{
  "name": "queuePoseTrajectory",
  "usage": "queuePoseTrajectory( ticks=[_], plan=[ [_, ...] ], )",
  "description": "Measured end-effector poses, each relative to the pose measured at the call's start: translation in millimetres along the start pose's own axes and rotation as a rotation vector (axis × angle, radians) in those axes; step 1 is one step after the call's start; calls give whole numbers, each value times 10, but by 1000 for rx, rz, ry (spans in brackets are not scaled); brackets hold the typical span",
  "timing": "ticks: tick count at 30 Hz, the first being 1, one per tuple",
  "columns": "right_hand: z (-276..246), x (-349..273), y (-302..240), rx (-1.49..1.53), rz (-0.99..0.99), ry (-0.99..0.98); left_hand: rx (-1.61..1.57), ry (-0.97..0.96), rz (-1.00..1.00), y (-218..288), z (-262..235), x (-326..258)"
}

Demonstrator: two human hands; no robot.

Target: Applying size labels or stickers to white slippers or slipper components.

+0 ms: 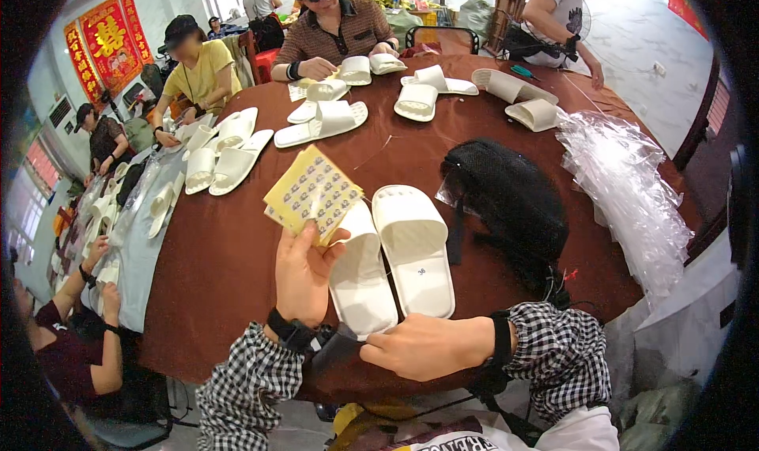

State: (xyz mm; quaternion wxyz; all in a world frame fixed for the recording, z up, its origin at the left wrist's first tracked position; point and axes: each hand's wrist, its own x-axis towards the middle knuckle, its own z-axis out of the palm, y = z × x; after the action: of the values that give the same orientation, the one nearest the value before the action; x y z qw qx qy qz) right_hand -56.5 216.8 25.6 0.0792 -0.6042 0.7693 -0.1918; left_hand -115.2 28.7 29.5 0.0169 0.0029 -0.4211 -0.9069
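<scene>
Checked sleeves point(563, 348) lie nearest; the left hand point(304, 275) grips yellow sheets point(312, 194), the right hand point(431, 347) curls by a white slipper point(362, 293) on the surface point(225, 293), hold unclear. Best keep that heel steady.

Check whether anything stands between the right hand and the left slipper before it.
Nothing visible does: the right hand is at the heel end of the left slipper. The left hand, holding yellow sticker sheets, overlaps its far end in view; the black mesh item lies right of the pair.
</scene>
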Motion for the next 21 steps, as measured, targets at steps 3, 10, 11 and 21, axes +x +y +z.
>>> queuePoseTrajectory(
  ticks=[3,10,11,21],
  plan=[
    [-39,20,-26,42,20,-38,299,-193,98,15,-117,185],
    [12,6,33,138,7,-16,209,-137,58,-40,-262,406],
    [1,0,36,139,3,-19,209,-133,61,-33,-261,394],
    [-608,-94,172,287,171,736,247,-262,-14,12,-5,143]
  ],
)
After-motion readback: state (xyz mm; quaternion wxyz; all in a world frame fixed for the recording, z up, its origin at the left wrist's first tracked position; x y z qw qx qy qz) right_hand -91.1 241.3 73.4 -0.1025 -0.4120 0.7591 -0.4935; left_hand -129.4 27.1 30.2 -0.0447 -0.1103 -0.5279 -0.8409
